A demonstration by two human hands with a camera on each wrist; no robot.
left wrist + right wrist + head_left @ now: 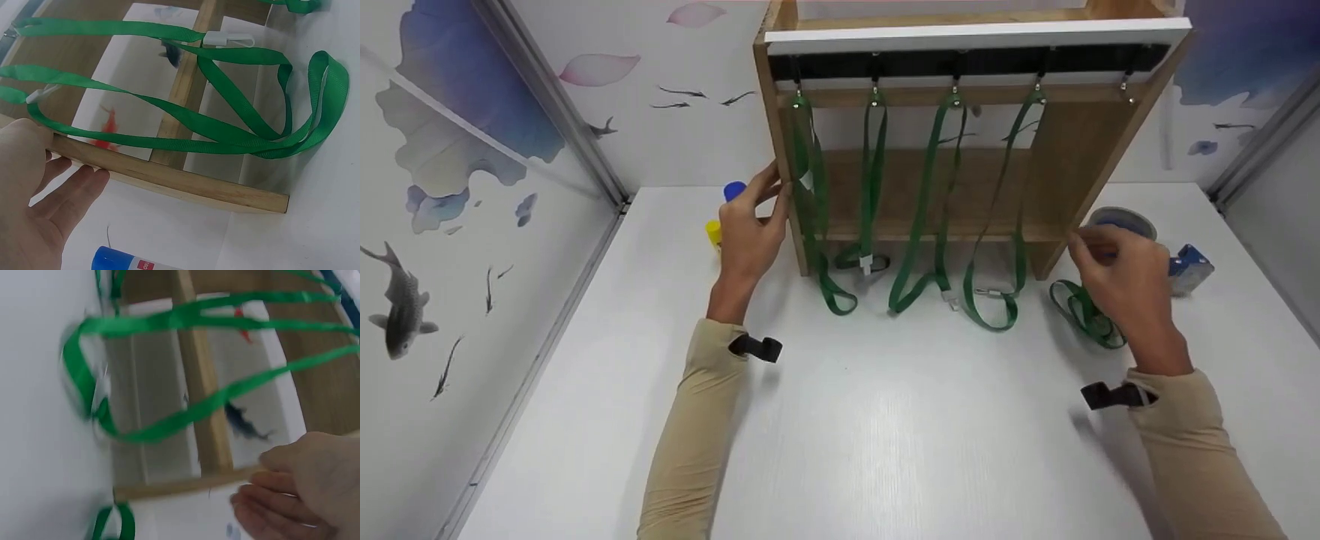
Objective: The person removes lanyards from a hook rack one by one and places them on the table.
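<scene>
A wooden rack [1057, 150] stands on the white table, with hooks along a black strip [915, 64] at its top front. Green lanyards [921, 202] hang from all the hooks but the rightmost hook [1125, 86], their lower loops reaching the table. My left hand [750, 236] grips the rack's left side board [169, 180], thumb at the front edge and fingers on the outer face. At the right side board [169, 489], my right hand [1132, 277] pinches the edge between thumb and fingers. A loose green lanyard [1084, 315] lies bunched beside the right hand.
A blue-capped tube [107, 260] and a yellow-capped item [713, 234] stand left of the rack. Right of it are a round grey container [1125, 217] and a small blue-and-white box [1191, 268]. Printed wall panels [585, 150] enclose the table's back and sides.
</scene>
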